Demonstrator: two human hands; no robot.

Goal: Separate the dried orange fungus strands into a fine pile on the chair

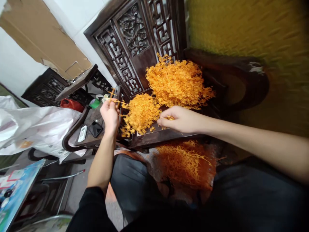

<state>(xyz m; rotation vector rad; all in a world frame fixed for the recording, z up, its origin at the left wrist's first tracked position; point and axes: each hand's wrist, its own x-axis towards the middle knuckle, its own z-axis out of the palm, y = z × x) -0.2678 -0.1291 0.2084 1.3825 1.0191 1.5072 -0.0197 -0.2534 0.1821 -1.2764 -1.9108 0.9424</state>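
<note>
My left hand (109, 116) is closed around thin orange stems of dried flowers (112, 93), which stick up above the fingers at the left of the smaller heap. To the right of that smaller heap of fluffy orange dried flowers (143, 112) is my right hand (177, 118). Its fingers are curled together, and a bit of orange sprig shows between thumb and fingers. Behind it, a larger bunch of orange dried flowers (178, 82) lies on the dark wooden seat (149, 137) against the carved backrest (142, 64).
Loose orange stems (183, 161) lie low between my knees. On a side table at left are a white box (82, 133) and a black object (95, 129). Beyond are a red bag (70, 104) and white plastic sheeting (41, 125). A curved wooden armrest (256, 83) stands at right.
</note>
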